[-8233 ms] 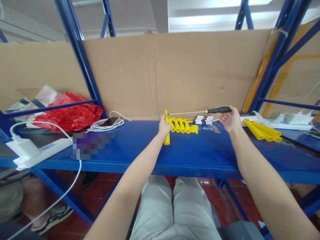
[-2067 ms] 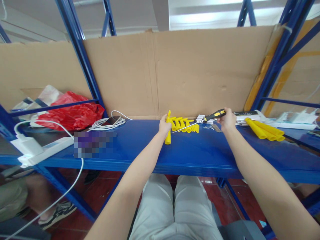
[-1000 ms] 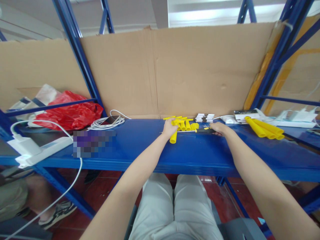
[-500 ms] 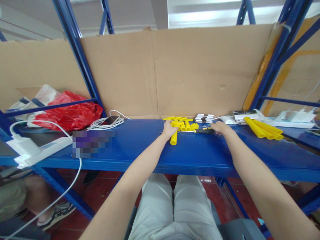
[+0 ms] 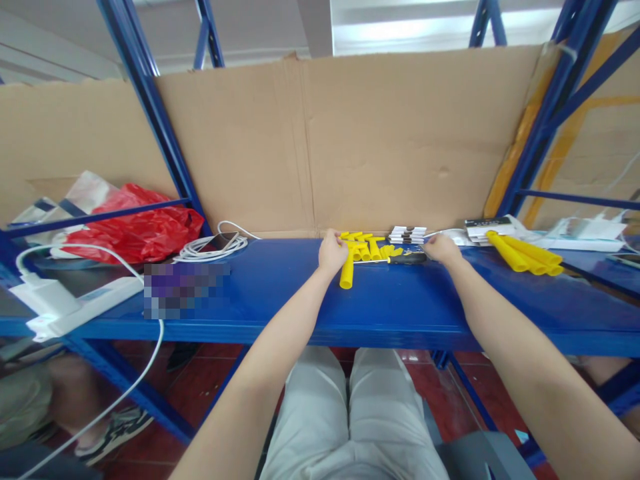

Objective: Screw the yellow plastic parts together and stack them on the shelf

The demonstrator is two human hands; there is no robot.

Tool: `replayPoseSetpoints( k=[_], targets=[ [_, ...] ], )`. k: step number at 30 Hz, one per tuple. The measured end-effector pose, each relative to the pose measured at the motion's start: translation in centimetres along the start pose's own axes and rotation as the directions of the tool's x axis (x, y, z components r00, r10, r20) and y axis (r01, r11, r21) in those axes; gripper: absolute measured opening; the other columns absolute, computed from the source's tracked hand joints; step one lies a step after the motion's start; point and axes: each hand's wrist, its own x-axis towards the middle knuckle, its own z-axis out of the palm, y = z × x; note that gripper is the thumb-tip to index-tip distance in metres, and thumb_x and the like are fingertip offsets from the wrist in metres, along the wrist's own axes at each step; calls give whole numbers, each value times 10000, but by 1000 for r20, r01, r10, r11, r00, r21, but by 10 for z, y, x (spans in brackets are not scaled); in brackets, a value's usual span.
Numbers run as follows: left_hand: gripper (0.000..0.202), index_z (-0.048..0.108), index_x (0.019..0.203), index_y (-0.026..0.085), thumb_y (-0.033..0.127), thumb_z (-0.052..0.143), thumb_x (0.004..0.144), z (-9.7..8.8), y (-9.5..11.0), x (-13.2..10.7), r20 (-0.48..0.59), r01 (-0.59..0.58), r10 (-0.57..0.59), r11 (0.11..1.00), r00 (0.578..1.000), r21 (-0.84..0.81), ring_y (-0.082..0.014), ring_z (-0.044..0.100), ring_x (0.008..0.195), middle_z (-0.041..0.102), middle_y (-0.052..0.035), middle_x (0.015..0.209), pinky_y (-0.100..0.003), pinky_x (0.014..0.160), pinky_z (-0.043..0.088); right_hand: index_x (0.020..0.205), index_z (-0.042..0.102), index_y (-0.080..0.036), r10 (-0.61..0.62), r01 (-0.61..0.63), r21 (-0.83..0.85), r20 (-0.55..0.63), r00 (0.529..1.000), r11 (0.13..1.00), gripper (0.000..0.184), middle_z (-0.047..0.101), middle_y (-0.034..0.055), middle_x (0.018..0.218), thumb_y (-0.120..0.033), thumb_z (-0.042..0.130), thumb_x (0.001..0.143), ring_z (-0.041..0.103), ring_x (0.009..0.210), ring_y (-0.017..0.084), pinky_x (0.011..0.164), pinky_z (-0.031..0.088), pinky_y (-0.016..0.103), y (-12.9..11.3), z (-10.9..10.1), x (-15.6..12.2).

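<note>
My left hand (image 5: 333,252) is over the left end of a cluster of yellow plastic pieces, its fingers drawn together; what they pinch, if anything, is hidden. A yellow tapered tube (image 5: 346,274) lies just under that hand, pointing towards me. More yellow tubes (image 5: 374,249) lie side by side to its right, with smaller yellow pieces (image 5: 391,251) beyond them. A screwdriver with a black handle (image 5: 407,258) lies crosswise in front. My right hand (image 5: 443,248) is at the handle's right end, fingertips closed together near tiny parts too small to make out.
Small white packs with dark bands (image 5: 407,235) stand by the cardboard wall (image 5: 380,147). Larger yellow cones (image 5: 525,255) and a white stack (image 5: 485,229) lie right. At left are a coiled white cable (image 5: 213,247), a red bag (image 5: 137,223) and a power strip (image 5: 95,300).
My left hand has shifted slightly left and away from me, covering the left end of the back yellow row. My right hand has moved a little up, off the screwdriver handle's end.
</note>
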Motion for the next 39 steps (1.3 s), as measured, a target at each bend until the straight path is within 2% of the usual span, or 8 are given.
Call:
replayPoseSetpoints(
  k=[4, 8, 16, 22, 26, 31, 35, 39],
  targets=[
    [248, 583, 1040, 195, 70, 534, 832, -3, 5, -5, 48, -6, 2, 997, 999, 78, -209, 672, 979, 712, -69, 940, -312, 868, 490, 1222, 638, -94, 0, 1, 45, -32, 999, 999, 417, 694, 176, 1131, -138, 545, 818, 624, 1140, 277, 951, 483, 340, -9, 0, 8],
    [238, 587, 1033, 204, 79, 538, 835, -3, 6, -7, 55, -18, 13, 996, 998, 87, -205, 674, 964, 713, -65, 930, -300, 850, 490, 1265, 614, -47, 22, -20, 48, -49, 999, 999, 447, 655, 225, 1210, -116, 540, 830, 609, 1179, 295, 987, 468, 349, -15, 0, 26],
    [249, 596, 1021, 206, 64, 543, 824, 0, 6, -10, 65, -66, 62, 996, 996, 55, -202, 670, 947, 706, -58, 929, -315, 865, 498, 1440, 508, -175, 43, -44, 39, 31, 999, 998, 550, 520, 177, 1440, -306, 517, 906, 453, 1359, 341, 1072, 386, 511, -18, 15, 63],
    [230, 596, 1005, 195, 59, 545, 826, 1, 6, -9, 74, -88, 86, 996, 994, 31, -201, 666, 947, 705, -60, 924, -316, 861, 502, 1326, 615, -178, 117, -118, 3, 109, 987, 993, 458, 570, 174, 1380, -315, 502, 904, 494, 1317, 338, 1055, 396, 494, -24, 24, 69],
    [235, 595, 1004, 189, 49, 537, 825, 1, 8, -9, 80, -92, 90, 996, 993, 22, -198, 663, 945, 701, -60, 920, -318, 866, 501, 1320, 580, -129, 209, -209, 12, 39, 977, 978, 480, 563, 225, 1345, -318, 521, 884, 504, 1291, 346, 1033, 409, 509, -30, 27, 57],
    [230, 599, 997, 196, 57, 538, 825, 0, 8, -10, 86, -75, 73, 997, 994, 14, -196, 658, 949, 701, -56, 930, -316, 872, 497, 1365, 509, -183, 192, -192, 84, 1, 981, 978, 516, 496, 214, 1414, -342, 546, 875, 422, 1356, 354, 1074, 334, 592, -35, 24, 46],
    [222, 590, 991, 209, 64, 539, 830, 0, 9, -11, 100, -68, 66, 998, 993, 14, -186, 654, 949, 698, -41, 940, -301, 870, 493, 1298, 556, -178, 277, -273, 156, -5, 961, 949, 474, 539, 220, 1355, -348, 585, 857, 435, 1341, 365, 1083, 315, 610, -36, 23, 55],
    [219, 589, 994, 208, 66, 538, 834, 1, 10, -13, 107, -70, 69, 998, 992, 7, -186, 653, 928, 695, -37, 910, -299, 867, 491, 1248, 586, -159, 299, -287, 188, -43, 953, 939, 486, 585, 220, 1286, -342, 662, 804, 473, 1300, 375, 1068, 340, 610, -35, 23, 68]
  ],
)
